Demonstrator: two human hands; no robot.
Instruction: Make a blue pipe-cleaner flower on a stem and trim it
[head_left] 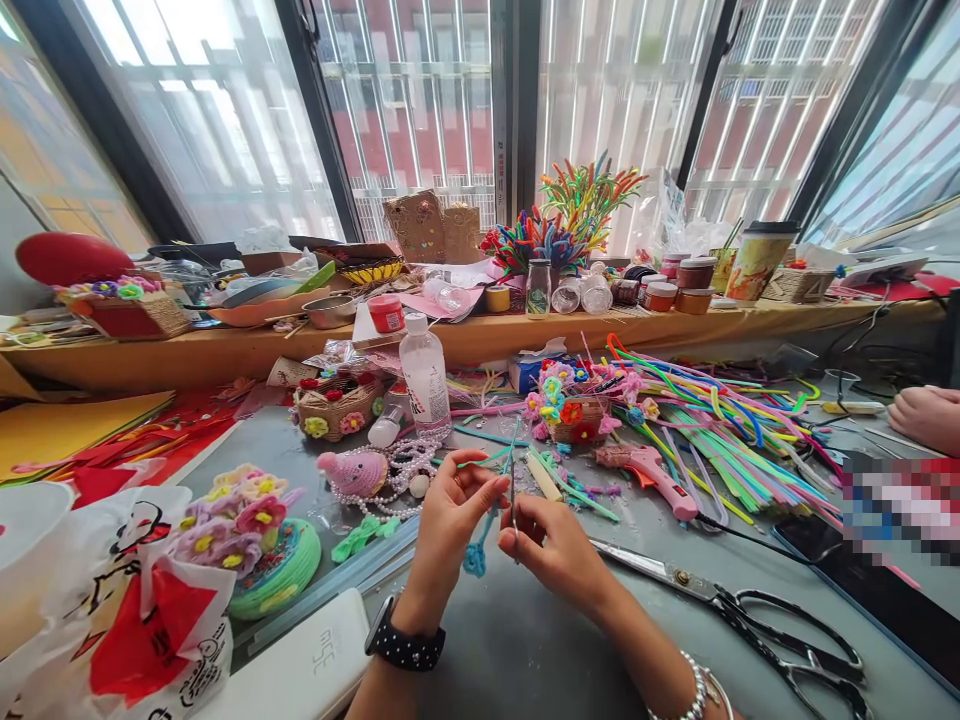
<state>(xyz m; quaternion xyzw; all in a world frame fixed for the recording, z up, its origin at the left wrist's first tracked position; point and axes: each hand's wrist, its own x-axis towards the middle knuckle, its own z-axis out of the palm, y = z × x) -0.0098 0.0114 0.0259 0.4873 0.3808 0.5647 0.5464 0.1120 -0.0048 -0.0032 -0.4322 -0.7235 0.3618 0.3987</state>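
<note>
Near the middle of the table my left hand [459, 505] pinches a light-blue pipe cleaner; its looped, flower-like end [475, 558] hangs below the fingers. My right hand [555, 548] is closed on small metal scissors [514, 478], whose blades point up and away beside my left fingertips. The two hands are close together above the grey tabletop. Whether the blades touch the pipe cleaner I cannot tell. Just beyond the hands lie a pale glue stick [543, 476] and short pipe cleaner scraps [589, 497].
Large black-handled scissors [750, 610] lie at right, near a pink glue gun [651, 474] and a pipe cleaner bundle [731, 465]. At left are a white box [300, 650], a fuzzy flower cake [274, 575] and a bottle [424, 375]. Another person's hand [926, 420] rests far right.
</note>
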